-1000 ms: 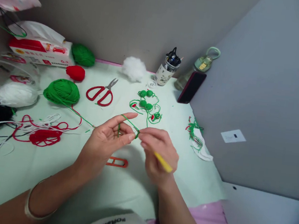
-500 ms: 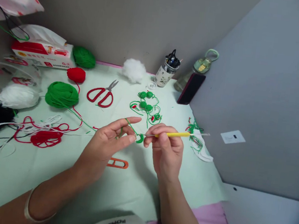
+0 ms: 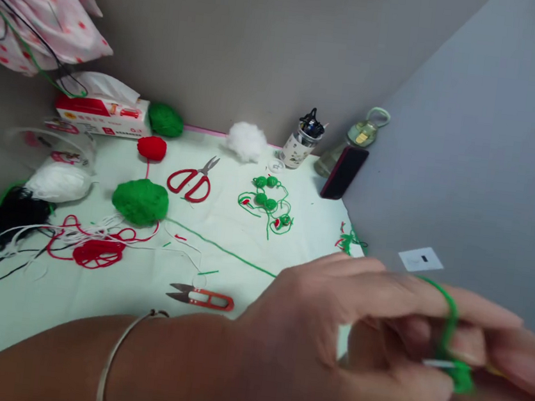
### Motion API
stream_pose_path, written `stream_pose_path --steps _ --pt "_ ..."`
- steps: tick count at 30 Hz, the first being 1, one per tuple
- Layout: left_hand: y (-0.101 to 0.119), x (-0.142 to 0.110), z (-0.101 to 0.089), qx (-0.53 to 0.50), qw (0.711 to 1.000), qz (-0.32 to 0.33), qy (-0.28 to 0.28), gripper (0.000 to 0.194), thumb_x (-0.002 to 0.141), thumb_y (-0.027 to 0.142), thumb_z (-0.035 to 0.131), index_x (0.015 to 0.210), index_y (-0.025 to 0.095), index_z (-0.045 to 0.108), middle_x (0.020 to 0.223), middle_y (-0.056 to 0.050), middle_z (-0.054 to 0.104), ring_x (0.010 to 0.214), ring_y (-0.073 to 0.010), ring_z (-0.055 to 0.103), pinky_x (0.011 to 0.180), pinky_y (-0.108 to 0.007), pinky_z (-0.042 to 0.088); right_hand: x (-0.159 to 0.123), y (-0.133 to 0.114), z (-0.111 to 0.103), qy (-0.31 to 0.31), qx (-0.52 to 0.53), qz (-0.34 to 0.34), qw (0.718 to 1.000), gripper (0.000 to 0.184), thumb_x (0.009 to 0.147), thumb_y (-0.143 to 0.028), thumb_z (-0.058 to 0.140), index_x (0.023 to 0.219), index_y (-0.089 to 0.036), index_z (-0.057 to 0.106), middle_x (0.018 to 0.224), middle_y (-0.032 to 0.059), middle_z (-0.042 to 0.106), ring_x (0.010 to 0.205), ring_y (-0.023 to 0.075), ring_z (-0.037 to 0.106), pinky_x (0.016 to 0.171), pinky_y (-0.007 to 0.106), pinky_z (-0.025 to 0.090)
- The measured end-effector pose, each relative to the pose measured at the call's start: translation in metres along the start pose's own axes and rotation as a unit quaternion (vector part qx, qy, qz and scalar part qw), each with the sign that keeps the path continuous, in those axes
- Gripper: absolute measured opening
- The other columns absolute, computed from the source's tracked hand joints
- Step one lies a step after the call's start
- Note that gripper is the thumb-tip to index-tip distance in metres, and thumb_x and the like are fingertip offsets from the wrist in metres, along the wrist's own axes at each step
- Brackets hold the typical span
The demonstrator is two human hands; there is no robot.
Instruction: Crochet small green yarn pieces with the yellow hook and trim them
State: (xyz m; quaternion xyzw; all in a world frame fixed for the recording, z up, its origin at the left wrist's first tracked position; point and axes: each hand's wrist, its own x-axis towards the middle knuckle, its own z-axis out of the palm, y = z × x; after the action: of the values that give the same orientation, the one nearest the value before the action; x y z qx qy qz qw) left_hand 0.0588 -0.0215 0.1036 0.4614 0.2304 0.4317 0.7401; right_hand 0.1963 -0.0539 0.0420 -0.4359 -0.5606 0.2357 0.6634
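Note:
My left hand [image 3: 329, 336] fills the lower right, close to the camera and blurred. Green yarn [image 3: 449, 314] loops over its index finger, and its fingertips pinch a small green crochet piece [image 3: 464, 377]. A thin bracelet [image 3: 117, 351] circles the wrist. From the hand a green strand [image 3: 223, 249] runs across the table to a green yarn ball [image 3: 140, 201]. Only the blurred fingers of my right hand [image 3: 522, 364] show at the right edge, closed on a crochet hook [image 3: 438, 363] whose metal tip meets the piece.
On the pale green table lie red scissors [image 3: 192, 184], orange thread snips [image 3: 201, 297], small green crochet balls [image 3: 268, 197], white stuffing [image 3: 246, 140], a jar [image 3: 300, 143], a phone [image 3: 343, 172], a tissue box [image 3: 103, 116] and tangled red yarn [image 3: 97, 252]. Grey walls close the back and right.
Both hands have risen toward the camera and shifted right, now large and blurred. The green yarn ball has been drawn to the right, its strand now stretched across the table.

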Motion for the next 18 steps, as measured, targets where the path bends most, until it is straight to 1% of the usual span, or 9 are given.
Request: stream_pose_path --steps 2,3,5,6,9,11,13,15,18 --pt "-0.012 0.000 -0.009 -0.028 0.999 -0.032 -0.011 0.034 0.081 0.012 0.070 0.105 0.033 0.080 0.106 0.002 0.076 0.108 -0.0234 0.067 0.098 -0.037 0.053 0.003 0.004 0.004 0.050 0.050 -0.044 0.997 0.013 0.097 -0.037 0.058 0.099 -0.041 0.070 0.071 0.0000 0.057 0.055 0.0175 0.050 0.045 0.031 0.042" --pt "-0.019 -0.001 -0.017 -0.045 0.998 -0.035 0.018 0.030 0.081 0.016 0.073 0.106 0.033 0.080 0.098 0.002 0.076 0.102 -0.0218 0.068 0.095 -0.035 0.053 0.005 0.007 0.009 0.054 0.058 -0.047 0.996 0.012 0.096 -0.033 0.061 0.097 -0.038 0.072 0.073 0.0009 0.061 0.058 0.0177 0.053 0.043 0.030 0.042" --pt "-0.033 -0.005 -0.035 -0.054 0.994 -0.051 0.079 0.032 0.078 0.021 0.079 0.108 0.034 0.079 0.083 0.003 0.072 0.089 -0.0175 0.067 0.087 -0.030 0.053 0.007 0.017 0.019 0.014 0.057 -0.045 0.997 0.015 0.097 -0.030 0.060 0.097 -0.034 0.074 0.080 0.0035 0.067 0.068 0.0186 0.060 0.041 0.028 0.042" --pt "-0.040 -0.007 -0.044 -0.057 0.991 -0.056 0.110 0.034 0.078 0.022 0.080 0.110 0.034 0.078 0.078 0.004 0.069 0.083 -0.0151 0.066 0.083 -0.027 0.052 0.006 0.023 0.024 -0.003 0.038 -0.050 0.998 0.017 0.097 -0.028 0.059 0.098 -0.033 0.075 0.083 0.0042 0.069 0.072 0.0189 0.062 0.043 0.028 0.045" --pt "-0.054 -0.014 -0.066 -0.056 0.979 -0.052 0.189 0.040 0.080 0.025 0.081 0.118 0.033 0.075 0.077 0.005 0.064 0.074 -0.0093 0.059 0.073 -0.019 0.048 -0.003 0.040 0.037 -0.055 -0.100 -0.099 0.989 0.026 0.092 -0.019 0.065 0.108 -0.036 0.076 0.096 0.0045 0.073 0.085 0.0214 0.067 0.064 0.035 0.058" --pt "-0.061 -0.018 -0.076 -0.088 0.975 -0.078 0.190 0.041 0.084 0.028 0.078 0.124 0.031 0.071 0.080 0.003 0.066 0.076 -0.0096 0.059 0.073 -0.018 0.047 -0.011 0.049 0.042 -0.076 -0.182 -0.152 0.968 0.038 0.087 -0.014 0.071 0.115 -0.040 0.074 0.103 0.0040 0.074 0.087 0.0221 0.069 0.071 0.038 0.060" --pt "-0.066 -0.021 -0.082 -0.136 0.968 -0.121 0.172 0.037 0.086 0.031 0.075 0.123 0.027 0.072 0.087 -0.001 0.068 0.080 -0.0122 0.061 0.073 -0.021 0.049 -0.016 0.055 0.045 -0.092 -0.180 -0.173 0.964 0.045 0.088 -0.012 0.067 0.122 -0.042 0.071 0.107 0.0040 0.073 0.089 0.0214 0.069 0.072 0.037 0.060" --pt "-0.069 -0.022 -0.086 -0.173 0.960 -0.148 0.162 0.033 0.086 0.031 0.075 0.118 0.024 0.075 0.090 -0.003 0.068 0.079 -0.0130 0.060 0.073 -0.022 0.051 -0.016 0.057 0.048 -0.105 -0.120 -0.132 0.978 0.044 0.091 -0.010 0.063 0.122 -0.040 0.070 0.105 0.0041 0.073 0.090 0.0205 0.069 0.073 0.036 0.060" --pt "-0.067 -0.023 -0.091 -0.190 0.955 -0.138 0.180 0.029 0.085 0.026 0.076 0.115 0.024 0.077 0.083 0.000 0.065 0.074 -0.0099 0.058 0.073 -0.019 0.050 -0.011 0.056 0.049 -0.097 -0.012 -0.020 0.995 0.031 0.094 -0.012 0.060 0.111 -0.034 0.075 0.098 0.0037 0.072 0.082 0.0177 0.069 0.069 0.034 0.059"
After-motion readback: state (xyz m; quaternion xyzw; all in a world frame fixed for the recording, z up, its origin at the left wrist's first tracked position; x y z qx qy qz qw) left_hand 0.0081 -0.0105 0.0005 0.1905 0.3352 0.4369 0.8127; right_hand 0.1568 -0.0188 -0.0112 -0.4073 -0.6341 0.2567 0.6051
